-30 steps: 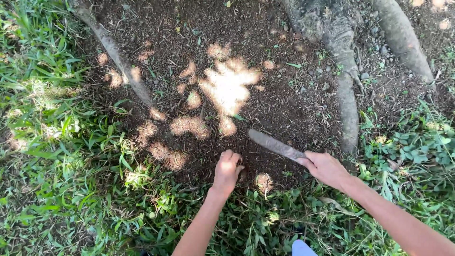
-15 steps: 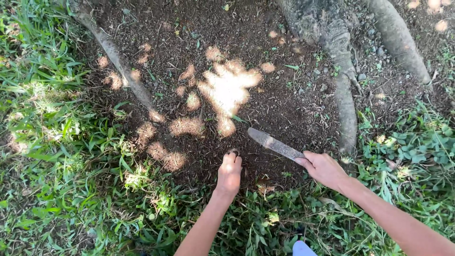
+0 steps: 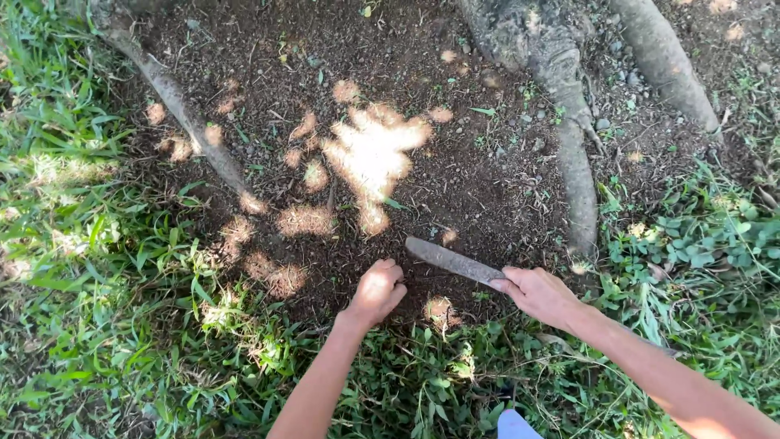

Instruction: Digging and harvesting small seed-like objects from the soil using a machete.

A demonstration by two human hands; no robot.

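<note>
My right hand point(image 3: 538, 294) grips the handle of a long flat metal blade point(image 3: 452, 260), which points left and slightly up, low over the dark soil point(image 3: 390, 73). My left hand point(image 3: 376, 291) is curled into a fist on the soil at the edge of the grass, just left of and below the blade's tip. Whether the fist holds a weed or soil I cannot tell. The blade's tip lies a few centimetres from the left knuckles.
Thick tree roots point(image 3: 569, 122) run down at the upper right, and a thinner root point(image 3: 183, 118) crosses at the upper left. Grass point(image 3: 97, 309) and leafy weeds point(image 3: 699, 244) ring the bare patch. Sun spots dapple the soil.
My left hand has closed from spread fingers into a fist on the soil. The blade and my right hand have stayed nearly in place.
</note>
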